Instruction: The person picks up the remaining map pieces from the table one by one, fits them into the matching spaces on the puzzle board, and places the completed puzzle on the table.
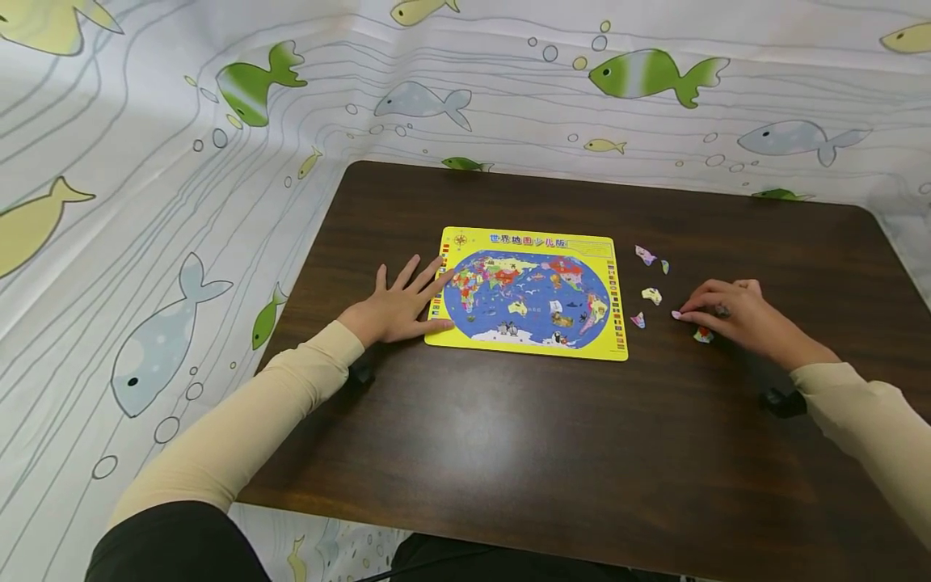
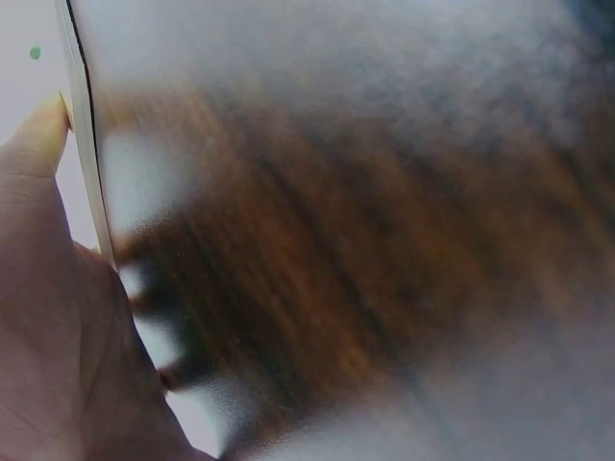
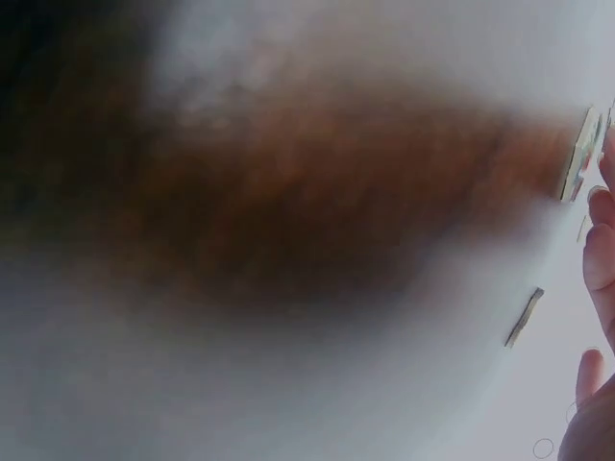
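A yellow-bordered world map puzzle board [image 1: 534, 353] lies flat on the table. My left hand [image 1: 398, 311] is spread with straight fingers over its left edge, fingertips and thumb resting on the border. In the left wrist view, the thumb [image 2: 38, 139] touches the board's edge. To the board's right, my right hand [image 1: 738, 315] pinches a small pinkish puzzle piece [image 1: 676, 315] between thumb and fingertips, low over the table. A red and green puzzle piece [image 1: 703, 335] lies beneath that hand, partly hidden. The right wrist view catches only the hand's fingers [image 3: 601, 259] at its right edge.
Between board and right hand lie loose puzzle pieces: a pink one [image 1: 645, 255], a small greenish one [image 1: 665, 266], a yellow one [image 1: 652, 296] and another pinkish one [image 1: 638, 320]. The dark wooden table [image 1: 465, 453] meets a fish-patterned curtain [image 1: 524, 105] behind and at left.
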Tool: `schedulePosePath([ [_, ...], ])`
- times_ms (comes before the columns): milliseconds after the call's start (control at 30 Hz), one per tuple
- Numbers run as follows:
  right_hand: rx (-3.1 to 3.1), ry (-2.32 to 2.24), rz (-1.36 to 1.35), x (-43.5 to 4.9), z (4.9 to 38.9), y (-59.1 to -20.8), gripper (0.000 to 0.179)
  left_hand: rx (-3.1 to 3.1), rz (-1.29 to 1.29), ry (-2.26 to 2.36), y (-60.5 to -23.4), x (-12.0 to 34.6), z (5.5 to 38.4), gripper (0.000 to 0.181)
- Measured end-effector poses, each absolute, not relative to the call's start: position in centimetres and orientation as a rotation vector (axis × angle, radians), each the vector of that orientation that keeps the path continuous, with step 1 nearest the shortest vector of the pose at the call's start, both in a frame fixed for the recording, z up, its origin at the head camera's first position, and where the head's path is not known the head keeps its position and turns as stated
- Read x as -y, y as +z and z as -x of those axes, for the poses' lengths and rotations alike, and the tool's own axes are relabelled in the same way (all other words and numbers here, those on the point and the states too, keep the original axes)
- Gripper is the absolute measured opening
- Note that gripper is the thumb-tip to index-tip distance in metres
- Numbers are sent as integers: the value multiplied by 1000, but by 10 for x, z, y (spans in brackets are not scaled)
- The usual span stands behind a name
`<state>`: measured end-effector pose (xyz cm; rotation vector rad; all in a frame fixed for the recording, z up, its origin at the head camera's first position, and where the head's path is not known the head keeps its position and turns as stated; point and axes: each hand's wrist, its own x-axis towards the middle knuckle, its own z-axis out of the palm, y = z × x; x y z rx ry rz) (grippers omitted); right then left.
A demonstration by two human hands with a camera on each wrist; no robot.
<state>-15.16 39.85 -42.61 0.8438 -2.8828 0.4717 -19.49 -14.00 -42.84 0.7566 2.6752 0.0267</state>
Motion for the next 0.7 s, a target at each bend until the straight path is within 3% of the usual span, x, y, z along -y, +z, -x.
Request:
schedulePosePath([
  [400, 2832, 538, -844, -395, 147, -423, 27, -2668, -766, 49, -431, 137, 185, 87],
  [700, 2764, 647, -837, -357, 169, -409, 27, -2693, -766, 39, -430, 140, 188, 87],
])
